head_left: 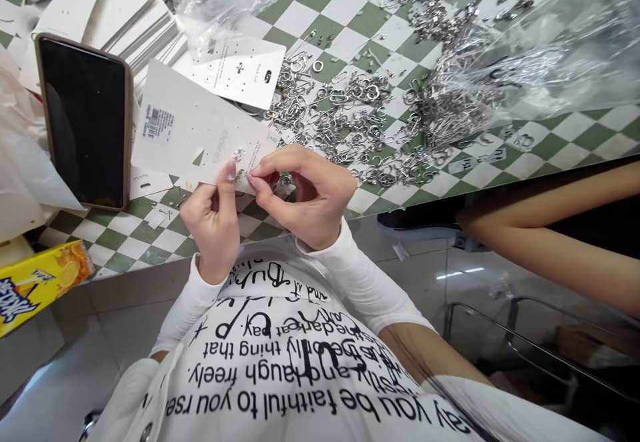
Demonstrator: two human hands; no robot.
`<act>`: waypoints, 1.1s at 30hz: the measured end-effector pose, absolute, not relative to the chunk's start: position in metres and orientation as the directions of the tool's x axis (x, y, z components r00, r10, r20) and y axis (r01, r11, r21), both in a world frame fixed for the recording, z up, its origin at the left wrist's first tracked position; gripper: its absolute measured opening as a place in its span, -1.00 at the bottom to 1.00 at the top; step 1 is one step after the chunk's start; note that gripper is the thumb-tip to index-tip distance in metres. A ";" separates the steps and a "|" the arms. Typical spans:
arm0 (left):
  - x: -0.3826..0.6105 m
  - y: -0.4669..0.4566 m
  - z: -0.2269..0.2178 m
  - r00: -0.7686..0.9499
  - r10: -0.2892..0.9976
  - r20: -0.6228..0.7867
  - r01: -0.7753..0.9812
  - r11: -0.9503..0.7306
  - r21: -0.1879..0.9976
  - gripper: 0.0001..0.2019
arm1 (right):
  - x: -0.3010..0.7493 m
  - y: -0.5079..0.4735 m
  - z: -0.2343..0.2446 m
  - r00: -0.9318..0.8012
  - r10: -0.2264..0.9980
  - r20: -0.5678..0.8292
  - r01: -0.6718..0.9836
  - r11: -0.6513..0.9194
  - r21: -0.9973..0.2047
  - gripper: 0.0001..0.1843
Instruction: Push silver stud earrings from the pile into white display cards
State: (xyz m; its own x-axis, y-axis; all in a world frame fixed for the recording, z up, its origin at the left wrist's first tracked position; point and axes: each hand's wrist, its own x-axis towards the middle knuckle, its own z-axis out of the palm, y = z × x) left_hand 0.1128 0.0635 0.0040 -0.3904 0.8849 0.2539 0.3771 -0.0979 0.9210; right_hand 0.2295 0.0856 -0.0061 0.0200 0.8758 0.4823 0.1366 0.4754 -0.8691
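Note:
My left hand (214, 225) grips the lower edge of a white jewellery card (185, 132), thumb on top. The card is tilted, with a barcode label (159, 124) at its left end and small silver pieces near my thumb. My right hand (313, 195) pinches thumb and forefinger together at the card's right part; whatever is between the fingertips is too small to make out. Just beyond my right hand lies a spread of silver rings and earrings (360, 89). Another printed card (243, 69) lies behind the held one.
A phone (85, 122) stands at the left beside a stack of cards (135, 15). A yellow snack box (45, 282) is at the table's left edge. Clear plastic bags (560, 42) and more silver pieces cover the right. Another person's arm (550, 229) is at right.

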 end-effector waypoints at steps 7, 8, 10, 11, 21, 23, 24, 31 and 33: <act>0.113 0.064 0.006 -0.392 0.891 0.228 0.372 -0.073 0.925 -0.42 | 0.229 0.086 -0.006 0.021 0.881 0.472 0.146 0.465 -0.873 -0.86; 0.113 0.063 0.006 -0.388 0.892 0.233 0.377 -0.077 0.923 -0.42 | 0.229 0.086 -0.006 0.017 0.878 0.479 0.155 0.471 -0.869 -0.86; 0.113 0.063 0.005 -0.380 0.892 0.243 0.387 -0.085 0.918 -0.43 | 0.229 0.086 -0.005 -0.002 0.871 0.491 0.169 0.484 -0.859 -0.87; 0.113 0.063 0.004 -0.379 0.891 0.250 0.393 -0.089 0.915 -0.43 | 0.229 0.086 -0.005 -0.008 0.867 0.499 0.177 0.492 -0.852 -0.88; 0.112 0.061 0.002 -0.383 0.884 0.267 0.428 -0.086 0.900 -0.43 | 0.227 0.083 0.000 -0.014 0.857 0.515 0.260 0.501 -0.826 -0.86; 0.112 0.061 0.002 -0.385 0.886 0.258 0.421 -0.080 0.904 -0.41 | 0.227 0.084 -0.001 -0.011 0.857 0.515 0.263 0.500 -0.825 -0.87; 0.112 0.061 0.002 -0.387 0.886 0.254 0.416 -0.078 0.906 -0.41 | 0.227 0.085 -0.002 -0.014 0.862 0.507 0.256 0.494 -0.831 -0.88; 0.112 0.062 0.008 -0.423 0.869 0.256 0.364 -0.096 0.927 -0.37 | 0.236 0.085 0.000 0.048 0.886 0.460 0.063 0.457 -0.887 -0.83; 0.110 0.060 0.011 -0.437 0.865 0.249 0.319 -0.110 0.941 -0.35 | 0.244 0.084 0.007 0.122 0.844 0.523 0.116 0.511 -0.852 -0.72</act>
State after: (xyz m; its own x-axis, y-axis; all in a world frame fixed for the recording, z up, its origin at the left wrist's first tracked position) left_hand 0.1097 0.0604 0.0114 -0.4366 0.8646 0.2488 0.3194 -0.1096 0.9413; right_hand 0.2442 0.0838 0.0075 0.1218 0.8436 0.5230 0.1158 0.5112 -0.8516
